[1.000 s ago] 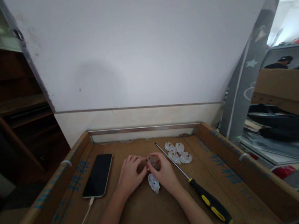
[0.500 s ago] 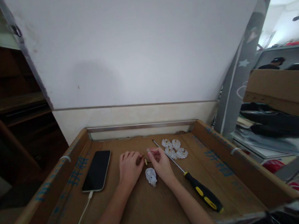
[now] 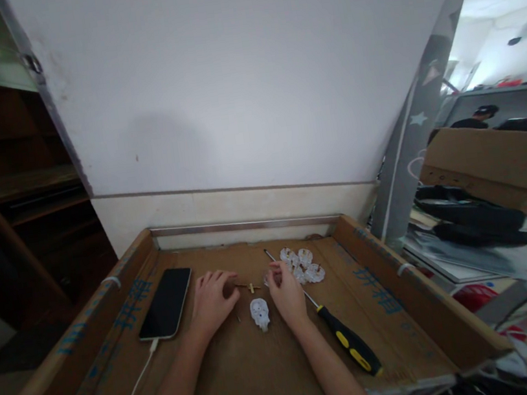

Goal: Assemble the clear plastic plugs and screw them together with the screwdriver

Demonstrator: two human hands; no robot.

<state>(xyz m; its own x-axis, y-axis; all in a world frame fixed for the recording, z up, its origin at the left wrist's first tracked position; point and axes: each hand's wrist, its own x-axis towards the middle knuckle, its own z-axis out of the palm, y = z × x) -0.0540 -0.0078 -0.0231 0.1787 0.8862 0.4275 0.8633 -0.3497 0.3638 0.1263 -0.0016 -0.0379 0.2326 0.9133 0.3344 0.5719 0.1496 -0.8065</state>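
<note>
My left hand (image 3: 210, 300) rests on the cardboard tray floor (image 3: 248, 369), fingers curled down beside a small brass pin (image 3: 250, 287). My right hand (image 3: 285, 292) is closed around a small white plastic piece, just right of the pin. A white plug half (image 3: 260, 312) lies between my two wrists. Several more white plug pieces (image 3: 302, 264) sit in a heap beyond my right hand. A black and yellow screwdriver (image 3: 342, 340) lies to the right of my right arm, its shaft pointing to the far left.
A black phone (image 3: 166, 302) with a white cable (image 3: 136, 388) lies at the left of the tray. Cardboard walls (image 3: 393, 284) with blue print ring the tray. A white wall rises behind. Boxes, black cables and a distant person are on the right.
My hands have parted and lowered. The brownish piece they held together a second ago is gone from view, and a brass pin now lies between them. The view shifted slightly.
</note>
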